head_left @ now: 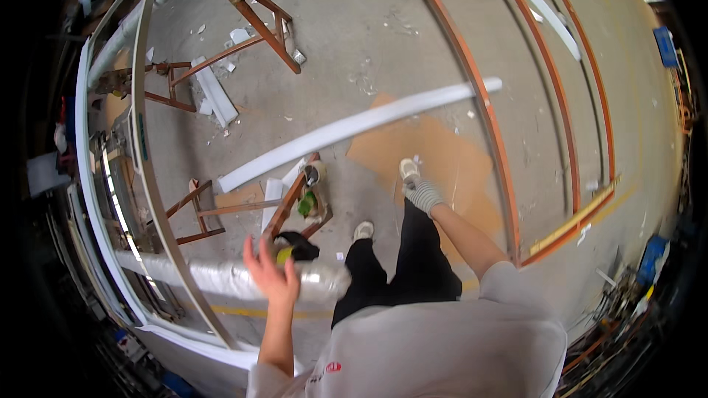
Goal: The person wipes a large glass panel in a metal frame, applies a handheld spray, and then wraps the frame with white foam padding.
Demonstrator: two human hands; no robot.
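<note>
My left hand is open, its fingers spread. It is over a long padded beam wrapped in clear plastic, near the beam's end. I cannot tell whether it touches the wrap. Just beyond the fingers, a black and yellow item lies by a reddish-brown trestle stand. A tape roll and a green item are on the stand. My right hand, in what looks like a grey striped knit glove, hangs in front of my right shoe. Its fingers do not show clearly, and nothing is visible in it.
A tall white frame rests across wrapped supports at the left. A long white foam strip crosses the floor beside flattened cardboard. A reddish-brown metal rack stands at the right. Another trestle and scraps are at the far left.
</note>
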